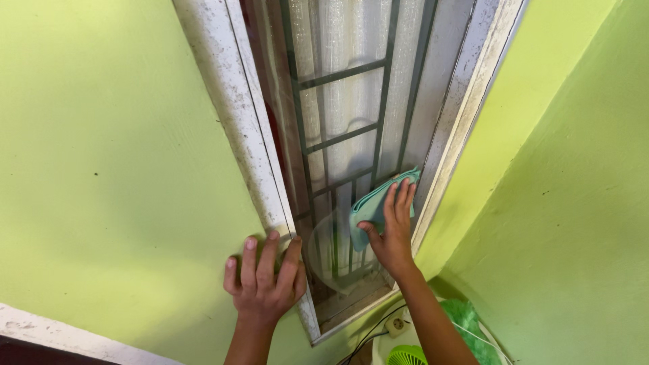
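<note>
A narrow window with a glass pane [351, 101] and a dark metal grille [345, 135] behind it is set in a white frame [236, 115] in a light green wall. My right hand [392, 226] presses a folded teal cloth [372, 203] flat against the lower right of the glass, fingers spread over it. My left hand [263, 277] rests open on the wall and on the lower left edge of the frame, fingers apart, holding nothing.
The green wall [101, 169] runs left, and a second green wall [574, 203] meets it at a corner on the right. Below the window lie a dark cable and white plug [395, 326], a green fan [409, 355] and a green cloth [466, 318].
</note>
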